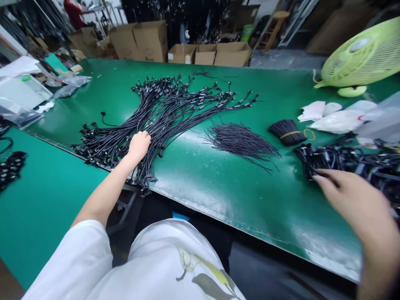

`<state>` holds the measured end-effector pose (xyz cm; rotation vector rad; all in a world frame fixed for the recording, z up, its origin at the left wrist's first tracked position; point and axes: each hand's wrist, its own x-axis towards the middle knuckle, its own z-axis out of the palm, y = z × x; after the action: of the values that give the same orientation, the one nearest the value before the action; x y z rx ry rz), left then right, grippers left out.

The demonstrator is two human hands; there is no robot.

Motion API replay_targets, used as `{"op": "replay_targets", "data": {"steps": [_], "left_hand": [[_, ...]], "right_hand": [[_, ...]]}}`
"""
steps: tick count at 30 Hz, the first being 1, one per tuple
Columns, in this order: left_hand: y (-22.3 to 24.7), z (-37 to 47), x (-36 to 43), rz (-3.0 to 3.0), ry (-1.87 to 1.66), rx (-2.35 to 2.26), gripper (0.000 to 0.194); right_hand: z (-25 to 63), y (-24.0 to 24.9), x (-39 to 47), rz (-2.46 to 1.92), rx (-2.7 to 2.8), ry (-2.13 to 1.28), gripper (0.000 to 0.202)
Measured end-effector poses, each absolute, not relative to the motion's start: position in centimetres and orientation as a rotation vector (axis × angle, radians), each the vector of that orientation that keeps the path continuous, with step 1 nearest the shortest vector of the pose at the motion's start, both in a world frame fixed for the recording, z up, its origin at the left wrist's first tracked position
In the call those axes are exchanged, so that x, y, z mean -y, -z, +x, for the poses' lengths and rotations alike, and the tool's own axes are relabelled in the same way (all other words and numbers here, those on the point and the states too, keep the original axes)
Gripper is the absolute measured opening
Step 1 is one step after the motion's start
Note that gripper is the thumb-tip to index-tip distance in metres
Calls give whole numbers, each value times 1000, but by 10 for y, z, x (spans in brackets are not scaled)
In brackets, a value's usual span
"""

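A large heap of loose black cables (156, 110) with small connectors at both ends spreads over the left part of the green table. My left hand (139, 144) rests on the heap's near side, its fingers curled round some cable lengths. At the right, my right hand (353, 196) is blurred by motion. Its thumb and forefinger close on a folded black cable (308, 164) at the left end of a pile of bundled cables (346, 158). The hand itself covers part of that pile.
Between my hands lie thin black ties (240, 141) in a loose stack. A banded black tie bundle (286, 131), white plastic bags (339, 116) and a green fan (362, 54) are at the right. Cardboard boxes (139, 41) stand behind the green table (200, 183).
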<state>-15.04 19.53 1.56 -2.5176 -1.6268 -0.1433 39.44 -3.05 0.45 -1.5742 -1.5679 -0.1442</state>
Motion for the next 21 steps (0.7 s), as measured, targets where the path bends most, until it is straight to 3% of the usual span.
{"op": "replay_targets", "data": {"steps": [4, 8, 11, 13, 16, 21], "left_hand": [[-25, -148, -183, -2558, 455, 1515, 25], [-48, -136, -132, -2832, 840, 1503, 21], [-72, -129, -84, -3280, 750, 1368, 17], [-87, -140, -59, -3445, 594, 1445, 14], [-94, -188, -42, -3403, 497, 1771, 18], [-66, -280, -45, -2851, 946, 2517, 29]], "right_hand": [[318, -7, -8, -1831, 1960, -85, 31], [200, -29, -52, -1569, 2178, -297, 39], [117, -36, -91, -1318, 2354, -257, 53], [84, -36, -123, -1260, 2504, -244, 41], [86, -42, -174, -1431, 2494, -223, 18], [165, -90, -212, -1682, 2027, 112, 31]]}}
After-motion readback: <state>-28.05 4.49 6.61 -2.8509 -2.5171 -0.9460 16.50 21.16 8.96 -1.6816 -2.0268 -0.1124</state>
